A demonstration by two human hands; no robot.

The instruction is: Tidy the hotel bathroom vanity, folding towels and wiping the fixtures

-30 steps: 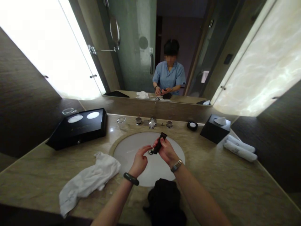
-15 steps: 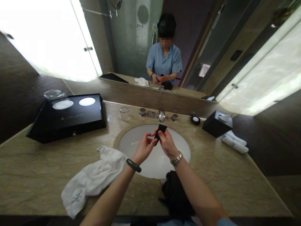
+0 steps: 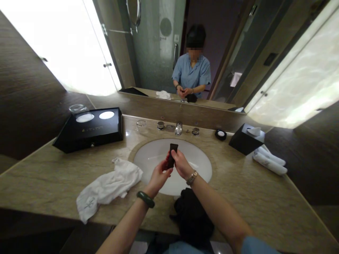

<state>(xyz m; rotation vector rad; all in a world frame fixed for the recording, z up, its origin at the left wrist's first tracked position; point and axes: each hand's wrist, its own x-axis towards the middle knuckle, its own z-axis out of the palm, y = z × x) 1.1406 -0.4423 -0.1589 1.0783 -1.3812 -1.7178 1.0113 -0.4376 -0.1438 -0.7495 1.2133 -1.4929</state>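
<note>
Marble-look stone forms the vanity counter [image 3: 53, 176], which fills the near half of the view, and a wide mirror [image 3: 164, 53] runs along the far wall above it, flanked by bright lit panels. Sunk into the middle of the counter is an oval white sink [image 3: 196, 162], with a chrome faucet [image 3: 178, 128] behind its far rim. On the far left stands a flat black box [image 3: 91, 132] with two pale round discs on its lid. A crumpled white towel [image 3: 109, 187] lies on the counter just left of the sink, and a bunched black cloth [image 3: 193, 215] rests on the near edge, partly under the right forearm. At the far right sits a black tissue box [image 3: 245, 141], with two rolled white towels [image 3: 270, 162] just beside it on the right. A small round black dish [image 3: 220, 134] lies between the faucet and the tissue box. Over the sink bowl, both hands meet on a small black tube [image 3: 172, 155]: its long axis is nearly upright, its flat end pointing up and away toward the faucet, its lower end hidden between the fingers. The right hand [image 3: 181, 165] has its fingers closed around the tube's middle; the left hand [image 3: 159, 176] pinches its lower end with curled fingertips.
</note>
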